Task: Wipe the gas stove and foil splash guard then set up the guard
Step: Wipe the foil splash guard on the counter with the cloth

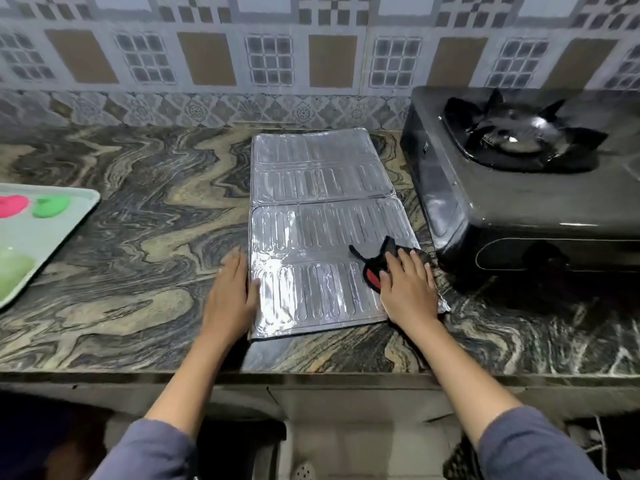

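Note:
The silver foil splash guard (318,209) lies flat on the marbled countertop, two ribbed panels showing. My left hand (231,292) rests on its near left edge, thumb on the foil and fingers on the counter. At the guard's near right corner my right hand (408,285) presses flat on a black cloth with a red patch (372,268). To the right stands the black gas stove (485,188), its burner grate (516,133) facing up.
A pale green tray (52,244) with pink and green items sits at the left edge of the countertop (138,237). A patterned tile wall (270,60) runs behind. The counter's front edge (311,375) is just below my hands.

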Tool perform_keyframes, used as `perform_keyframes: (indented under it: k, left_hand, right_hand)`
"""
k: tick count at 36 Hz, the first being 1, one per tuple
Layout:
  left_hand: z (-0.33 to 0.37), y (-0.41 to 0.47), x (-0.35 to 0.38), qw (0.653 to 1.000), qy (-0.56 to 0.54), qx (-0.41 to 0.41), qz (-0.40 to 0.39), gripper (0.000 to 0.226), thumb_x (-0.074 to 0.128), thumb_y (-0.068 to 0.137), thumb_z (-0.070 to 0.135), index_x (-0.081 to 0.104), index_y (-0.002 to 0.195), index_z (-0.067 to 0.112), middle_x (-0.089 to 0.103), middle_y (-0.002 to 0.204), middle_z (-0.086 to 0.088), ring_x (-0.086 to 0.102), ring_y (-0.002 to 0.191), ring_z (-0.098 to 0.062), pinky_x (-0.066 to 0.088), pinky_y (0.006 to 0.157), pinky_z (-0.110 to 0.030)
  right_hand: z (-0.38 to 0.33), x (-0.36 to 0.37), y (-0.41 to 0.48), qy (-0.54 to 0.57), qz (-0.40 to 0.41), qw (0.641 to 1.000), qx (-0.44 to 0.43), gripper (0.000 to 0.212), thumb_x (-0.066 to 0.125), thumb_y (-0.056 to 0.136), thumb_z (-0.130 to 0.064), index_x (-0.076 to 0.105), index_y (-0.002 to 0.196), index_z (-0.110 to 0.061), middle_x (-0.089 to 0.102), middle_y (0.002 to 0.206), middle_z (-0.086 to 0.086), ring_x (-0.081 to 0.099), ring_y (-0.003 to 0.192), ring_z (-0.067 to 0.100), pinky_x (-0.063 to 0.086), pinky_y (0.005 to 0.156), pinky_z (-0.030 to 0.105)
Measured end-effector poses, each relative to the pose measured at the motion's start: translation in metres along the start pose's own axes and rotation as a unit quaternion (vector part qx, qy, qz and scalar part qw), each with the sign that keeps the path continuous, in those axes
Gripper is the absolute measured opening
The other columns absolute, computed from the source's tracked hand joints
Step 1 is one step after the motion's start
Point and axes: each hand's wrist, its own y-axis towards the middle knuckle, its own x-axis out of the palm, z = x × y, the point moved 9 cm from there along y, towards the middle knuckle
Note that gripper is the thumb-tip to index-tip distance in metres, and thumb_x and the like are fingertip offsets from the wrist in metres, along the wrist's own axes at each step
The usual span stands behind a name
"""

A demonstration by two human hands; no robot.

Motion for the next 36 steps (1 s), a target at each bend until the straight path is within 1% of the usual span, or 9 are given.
perform_keyframes:
  k: [3, 5, 8, 11, 15, 19, 24, 29, 36]
  left_hand:
    - [0.005, -0.019, 0.010, 0.999, -0.020, 0.019, -0.031, 0.056, 0.037, 0.097, 0.026, 0.019, 0.147, 0.011, 0.014, 0.157, -0.004, 0.012, 0.146, -0.017, 0.014, 0.118, -0.037]
    - [0.004, -0.032, 0.018, 0.998, -0.019, 0.021, -0.052, 0.059, 0.030, 0.096, 0.035, 0.015, 0.148, 0.013, 0.008, 0.158, -0.002, 0.007, 0.146, -0.015, 0.013, 0.120, -0.040]
    - [0.000, -0.046, 0.029, 0.996, 0.037, 0.022, -0.073, 0.061, 0.022, 0.097, 0.041, 0.008, 0.149, 0.014, 0.001, 0.158, 0.000, 0.002, 0.146, -0.014, 0.009, 0.120, -0.038]
    - [0.001, -0.049, 0.030, 0.995, 0.073, 0.016, -0.069, 0.060, 0.017, 0.097, 0.041, 0.005, 0.149, 0.014, -0.003, 0.158, 0.000, 0.000, 0.146, -0.013, 0.005, 0.119, -0.032]
    - [0.005, -0.049, 0.030, 0.994, 0.087, 0.006, -0.064, 0.057, 0.019, 0.099, 0.036, 0.004, 0.149, 0.014, -0.004, 0.158, 0.000, 0.000, 0.146, -0.012, 0.005, 0.118, -0.032]
    - [0.006, -0.050, 0.031, 0.992, 0.100, 0.001, -0.072, 0.064, 0.009, 0.091, 0.039, 0.005, 0.149, 0.013, -0.003, 0.158, -0.001, 0.000, 0.146, -0.013, 0.004, 0.118, -0.032]
    - [0.007, -0.050, 0.031, 0.991, 0.108, 0.005, -0.079, 0.066, 0.007, 0.088, 0.040, 0.004, 0.149, 0.013, -0.003, 0.158, -0.001, -0.001, 0.146, -0.012, 0.003, 0.118, -0.031]
    - [0.007, -0.051, 0.032, 0.992, 0.099, 0.012, -0.082, 0.066, 0.007, 0.089, 0.039, 0.003, 0.149, 0.012, -0.004, 0.158, -0.002, -0.003, 0.146, -0.012, 0.000, 0.118, -0.030]
    - [0.009, -0.051, 0.030, 0.993, 0.084, 0.019, -0.080, 0.063, 0.010, 0.092, 0.037, 0.003, 0.149, 0.012, -0.006, 0.158, -0.002, -0.003, 0.146, -0.012, -0.001, 0.117, -0.030]
  right_hand:
    - [0.000, 0.000, -0.001, 0.006, 0.000, 1.000, -0.005, 0.049, 0.027, 0.099, -0.034, 0.026, 0.146, -0.020, 0.018, 0.157, 0.002, 0.004, 0.146, 0.019, -0.002, 0.118, 0.038]
    - [0.000, 0.000, -0.001, 0.007, 0.000, 1.000, -0.008, 0.049, 0.027, 0.099, -0.034, 0.026, 0.146, -0.019, 0.018, 0.157, 0.002, 0.005, 0.146, 0.019, -0.002, 0.118, 0.038]
    - [0.001, 0.002, 0.000, 0.009, -0.008, 1.000, -0.016, 0.049, 0.027, 0.099, -0.034, 0.025, 0.146, -0.019, 0.017, 0.157, 0.003, 0.005, 0.146, 0.020, -0.002, 0.118, 0.038]
    - [0.003, 0.003, 0.001, 0.011, -0.023, 0.999, -0.025, 0.050, 0.026, 0.099, -0.035, 0.023, 0.147, -0.020, 0.016, 0.157, 0.003, 0.004, 0.146, 0.020, -0.001, 0.118, 0.038]
    - [0.005, 0.003, -0.001, 0.016, -0.026, 0.999, -0.032, 0.050, 0.026, 0.099, -0.035, 0.022, 0.147, -0.020, 0.016, 0.157, 0.003, 0.004, 0.146, 0.020, 0.000, 0.118, 0.038]
    - [0.008, 0.003, -0.010, 0.020, -0.012, 1.000, -0.013, 0.050, 0.028, 0.099, -0.035, 0.023, 0.147, -0.020, 0.017, 0.157, 0.003, 0.005, 0.146, 0.020, 0.000, 0.119, 0.039]
    - [0.006, 0.004, -0.024, 0.036, 0.018, 0.999, 0.023, 0.050, 0.031, 0.098, -0.032, 0.025, 0.146, -0.016, 0.019, 0.156, 0.005, 0.006, 0.146, 0.022, -0.001, 0.119, 0.040]
    - [-0.014, 0.011, -0.033, 0.042, 0.036, 0.997, 0.052, 0.051, 0.031, 0.098, -0.032, 0.024, 0.146, -0.015, 0.017, 0.157, 0.007, 0.006, 0.146, 0.024, -0.004, 0.118, 0.040]
    - [-0.045, 0.020, -0.040, 0.042, 0.034, 0.997, 0.046, 0.053, 0.033, 0.098, -0.031, 0.022, 0.147, -0.015, 0.015, 0.157, 0.008, 0.004, 0.146, 0.025, -0.005, 0.117, 0.040]
